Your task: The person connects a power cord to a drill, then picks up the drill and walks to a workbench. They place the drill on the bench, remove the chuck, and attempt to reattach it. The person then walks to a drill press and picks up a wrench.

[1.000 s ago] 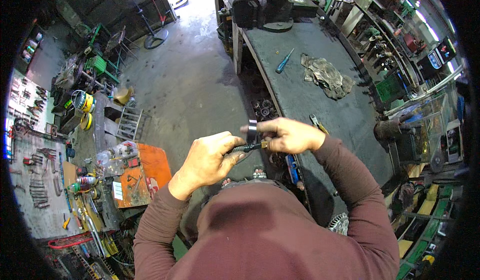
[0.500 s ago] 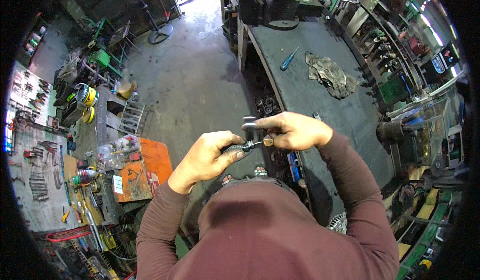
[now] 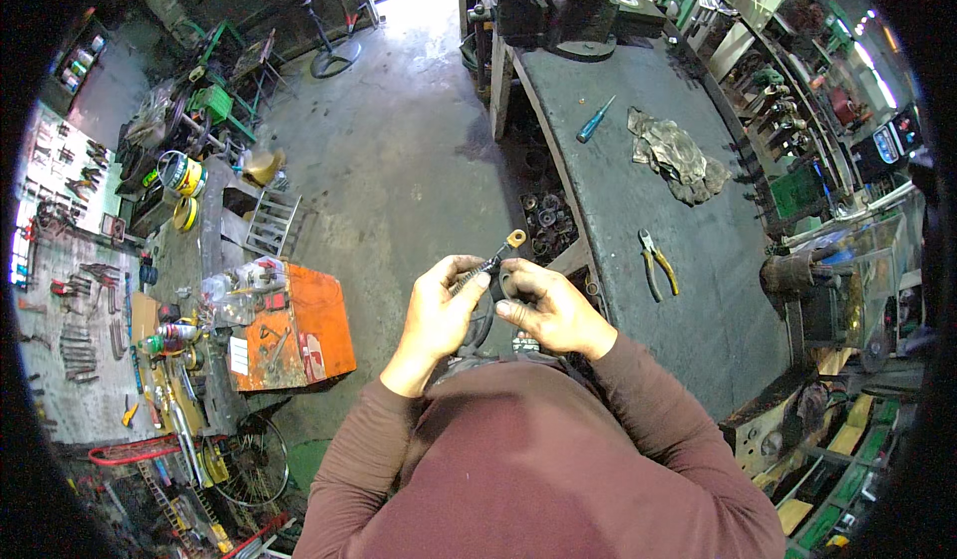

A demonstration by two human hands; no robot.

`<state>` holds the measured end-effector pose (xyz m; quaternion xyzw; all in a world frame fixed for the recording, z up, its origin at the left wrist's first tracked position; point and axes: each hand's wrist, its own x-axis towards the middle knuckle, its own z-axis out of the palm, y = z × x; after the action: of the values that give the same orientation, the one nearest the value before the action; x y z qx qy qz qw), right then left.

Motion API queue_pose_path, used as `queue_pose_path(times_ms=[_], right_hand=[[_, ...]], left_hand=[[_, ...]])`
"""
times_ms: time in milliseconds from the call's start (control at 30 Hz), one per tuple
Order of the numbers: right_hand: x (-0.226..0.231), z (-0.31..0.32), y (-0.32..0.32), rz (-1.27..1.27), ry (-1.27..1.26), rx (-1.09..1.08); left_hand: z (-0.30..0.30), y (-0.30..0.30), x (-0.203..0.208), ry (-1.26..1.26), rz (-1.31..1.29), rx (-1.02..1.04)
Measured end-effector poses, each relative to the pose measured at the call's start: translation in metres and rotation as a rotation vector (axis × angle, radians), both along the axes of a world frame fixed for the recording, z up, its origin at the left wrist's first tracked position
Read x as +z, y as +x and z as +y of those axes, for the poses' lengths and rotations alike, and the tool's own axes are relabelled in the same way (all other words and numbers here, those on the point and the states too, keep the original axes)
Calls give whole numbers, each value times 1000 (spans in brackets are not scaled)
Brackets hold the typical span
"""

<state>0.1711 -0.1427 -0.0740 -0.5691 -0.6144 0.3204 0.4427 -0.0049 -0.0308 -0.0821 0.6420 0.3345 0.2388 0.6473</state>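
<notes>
In front of my body, my left hand [image 3: 436,310] pinches a black cable [image 3: 469,277] in a ribbed sleeve. At the cable's far end a brass-coloured ring terminal [image 3: 515,239] points away from me, with dark wrapping just below it. My right hand [image 3: 554,312] is closed close beside it, its fingers around a roll of black tape [image 3: 502,285] that they partly cover. The hands nearly touch. Farther right, pliers with yellow-and-dark handles [image 3: 658,265] and a blue screwdriver [image 3: 596,120] lie on the dark workbench [image 3: 688,335].
A crumpled grey rag [image 3: 678,155] lies on the bench, with a black bench machine [image 3: 555,10] at its far end. To the left stand an orange cabinet [image 3: 324,325], a tool board [image 3: 85,310] and paint cans [image 3: 183,173]. A pedestal fan [image 3: 334,58] stands far off.
My right hand has come down and inward from the terminal to beside the cable. The terminal now tilts away from me instead of pointing right. The view has shifted, uncovering the pliers.
</notes>
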Motion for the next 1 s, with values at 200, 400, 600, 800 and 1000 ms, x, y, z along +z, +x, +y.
queue_pose_path(times_ms=[200,400,600,800,1000], right_hand=[[-5,4,-4,303,-276,-143],[-14,15,-2,-47,-274,-185],[-9,29,-16,-485,-251,-275],[9,20,-3,-25,-261,248],[-32,9,53,-50,-252,87]], left_hand=[[13,15,5,-636,-175,-31],[0,28,-23,-30,120,44],[1,34,-40,34,63,179],[33,25,-68,-132,34,334],[69,-19,-30,-396,-151,163]])
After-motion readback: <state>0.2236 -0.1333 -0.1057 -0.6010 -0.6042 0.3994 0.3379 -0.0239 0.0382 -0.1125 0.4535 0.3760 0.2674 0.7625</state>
